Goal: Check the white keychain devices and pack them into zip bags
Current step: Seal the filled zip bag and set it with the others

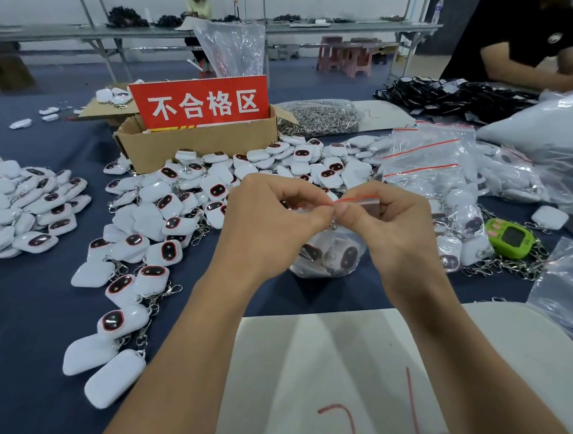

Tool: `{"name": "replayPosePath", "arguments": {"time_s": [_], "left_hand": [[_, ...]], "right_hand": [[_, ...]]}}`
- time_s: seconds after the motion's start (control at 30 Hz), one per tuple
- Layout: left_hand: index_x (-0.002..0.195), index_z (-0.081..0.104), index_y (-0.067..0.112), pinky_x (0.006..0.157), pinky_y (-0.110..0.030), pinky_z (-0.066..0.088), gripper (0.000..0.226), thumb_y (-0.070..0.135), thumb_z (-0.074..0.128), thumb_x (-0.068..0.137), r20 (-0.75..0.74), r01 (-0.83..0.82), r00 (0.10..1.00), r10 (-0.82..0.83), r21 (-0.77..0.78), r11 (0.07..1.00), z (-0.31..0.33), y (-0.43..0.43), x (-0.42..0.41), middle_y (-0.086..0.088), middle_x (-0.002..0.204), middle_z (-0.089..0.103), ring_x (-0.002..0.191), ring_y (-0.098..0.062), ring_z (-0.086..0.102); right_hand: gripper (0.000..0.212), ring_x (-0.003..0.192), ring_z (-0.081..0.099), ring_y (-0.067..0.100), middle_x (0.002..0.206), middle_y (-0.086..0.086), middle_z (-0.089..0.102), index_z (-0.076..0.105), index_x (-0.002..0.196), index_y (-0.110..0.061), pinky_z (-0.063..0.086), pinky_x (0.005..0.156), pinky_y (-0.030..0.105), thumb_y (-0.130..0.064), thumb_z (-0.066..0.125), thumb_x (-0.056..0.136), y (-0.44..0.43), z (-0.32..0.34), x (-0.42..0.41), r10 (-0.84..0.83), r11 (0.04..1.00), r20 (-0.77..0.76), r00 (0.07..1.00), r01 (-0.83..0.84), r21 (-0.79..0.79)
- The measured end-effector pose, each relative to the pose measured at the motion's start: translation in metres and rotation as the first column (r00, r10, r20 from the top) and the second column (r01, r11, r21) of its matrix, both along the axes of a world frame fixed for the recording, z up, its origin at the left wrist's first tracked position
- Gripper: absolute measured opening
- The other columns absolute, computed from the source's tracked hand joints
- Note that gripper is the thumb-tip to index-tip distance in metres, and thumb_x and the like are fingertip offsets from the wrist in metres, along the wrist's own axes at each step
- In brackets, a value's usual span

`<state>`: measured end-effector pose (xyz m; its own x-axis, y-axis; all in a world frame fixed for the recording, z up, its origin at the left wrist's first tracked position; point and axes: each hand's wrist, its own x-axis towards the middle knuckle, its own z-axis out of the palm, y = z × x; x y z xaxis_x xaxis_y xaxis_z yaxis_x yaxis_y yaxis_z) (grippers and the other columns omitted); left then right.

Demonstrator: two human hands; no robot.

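Observation:
My left hand (272,216) and my right hand (389,223) meet above the table, both pinching the red-striped top edge of a clear zip bag (329,254). The bag hangs below my fingers and holds white keychain devices with dark faces. A large loose pile of the same white keychain devices (168,212) spreads over the dark blue cloth to the left and behind my hands. A second pile (29,204) lies at the far left. Empty zip bags (423,156) are stacked at the right rear.
A cardboard box (197,142) with a red sign stands behind the pile. A heap of metal clasps (321,117) lies behind it. A green keychain device (508,237) and filled bags (507,179) sit right. A white sheet (338,364) lies near me. Another person (525,46) works at far right.

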<state>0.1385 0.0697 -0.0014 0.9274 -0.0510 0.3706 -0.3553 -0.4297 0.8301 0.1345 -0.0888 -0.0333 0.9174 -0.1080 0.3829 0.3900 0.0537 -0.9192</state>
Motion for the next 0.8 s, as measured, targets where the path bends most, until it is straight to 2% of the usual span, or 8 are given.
{"name": "replayPosePath", "arguments": {"time_s": [0.1,0.3,0.4,0.47,0.57,0.7,0.8], "left_hand": [[0.066,0.077,0.037,0.059,-0.012,0.047,0.021,0.021,0.086,0.075,-0.006,0.004,1.0,-0.004,-0.005,1.0,0.0,0.0,-0.001,0.019,0.063,0.07,0.061,0.004,0.06],[0.063,0.077,0.036,0.059,-0.008,0.045,0.028,0.012,0.085,0.076,0.004,0.008,1.0,-0.008,-0.006,1.0,-0.001,0.0,0.001,0.021,0.062,0.069,0.061,0.005,0.061],[0.068,0.078,0.038,0.061,-0.012,0.047,0.021,0.02,0.087,0.075,-0.003,0.035,0.999,-0.035,-0.026,0.999,-0.002,0.003,0.004,0.017,0.064,0.071,0.062,0.003,0.062],[0.072,0.081,0.034,0.064,-0.018,0.05,0.008,0.03,0.087,0.07,-0.045,0.066,0.997,-0.069,-0.062,0.996,-0.004,0.007,0.007,0.011,0.066,0.072,0.064,-0.003,0.063],[0.075,0.082,0.029,0.07,-0.027,0.055,0.009,0.026,0.085,0.067,-0.105,0.068,0.991,-0.085,-0.159,0.985,-0.009,0.011,0.008,0.006,0.071,0.075,0.068,-0.009,0.068],[0.072,0.082,0.026,0.063,-0.02,0.053,0.012,0.015,0.082,0.068,-0.127,0.071,0.986,-0.111,-0.282,0.957,-0.016,0.004,0.007,0.003,0.068,0.075,0.063,-0.009,0.067],[0.071,0.082,0.026,0.061,-0.021,0.053,0.012,0.014,0.081,0.069,-0.133,0.079,0.983,-0.13,-0.336,0.938,-0.019,0.0,0.007,-0.001,0.068,0.076,0.063,-0.011,0.068]], "right_hand": [[0.003,0.066,0.064,0.018,0.069,0.009,0.071,0.074,0.078,-0.006,0.052,0.065,0.029,-0.003,0.075,0.079,0.0,0.001,0.0,0.02,1.0,0.006,1.0,-0.02,-0.001],[0.005,0.061,0.061,0.017,0.065,0.005,0.07,0.074,0.073,-0.014,0.049,0.056,0.032,-0.01,0.074,0.077,0.002,0.001,-0.001,0.007,1.0,0.002,1.0,-0.007,0.0],[0.004,0.061,0.061,0.016,0.066,0.003,0.071,0.075,0.075,-0.011,0.049,0.054,0.027,-0.01,0.074,0.079,0.003,-0.001,0.0,0.003,1.0,0.004,1.0,-0.003,0.02],[0.005,0.063,0.063,0.018,0.067,0.005,0.071,0.075,0.075,-0.013,0.051,0.058,0.029,-0.011,0.074,0.079,0.003,-0.003,0.0,-0.007,0.998,-0.007,1.0,0.008,0.061],[0.014,0.063,0.062,0.019,0.067,0.003,0.07,0.076,0.071,-0.02,0.051,0.059,0.03,-0.011,0.073,0.081,0.002,-0.006,0.001,-0.015,0.993,-0.031,0.999,0.018,0.12],[0.012,0.064,0.063,0.019,0.067,0.003,0.07,0.076,0.073,-0.02,0.052,0.063,0.03,-0.01,0.074,0.08,0.0,-0.006,0.001,0.019,0.993,-0.039,0.999,-0.014,0.113],[0.009,0.066,0.064,0.022,0.069,0.008,0.071,0.075,0.073,-0.019,0.052,0.065,0.035,-0.011,0.078,0.077,-0.001,-0.007,0.002,0.018,0.997,-0.037,0.999,-0.015,0.073]]}}
